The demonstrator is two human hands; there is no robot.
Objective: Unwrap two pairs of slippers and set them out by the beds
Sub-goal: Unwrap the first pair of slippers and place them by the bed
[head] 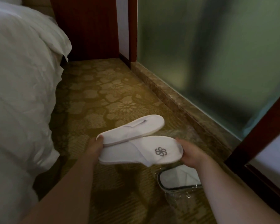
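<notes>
Two white slippers are held above the patterned carpet. My left hand (94, 147) grips the end of the upper slipper (134, 126), which angles away to the upper right. My right hand (191, 152) holds the toe end of the lower slipper (141, 152), whose upper bears a grey swirl logo. The two slippers overlap at their left ends. Below my right forearm, a clear plastic bag (181, 196) lies on the floor with another white slipper (176, 177) inside it. The bed (18, 94), covered by a white duvet, fills the left side.
A marble ledge (176, 101) under a frosted glass wall (217, 54) runs along the right. A dark wooden panel (87, 28) stands at the back, and a wooden frame (255, 135) crosses the right corner. The carpeted aisle (100, 88) lies between bed and ledge.
</notes>
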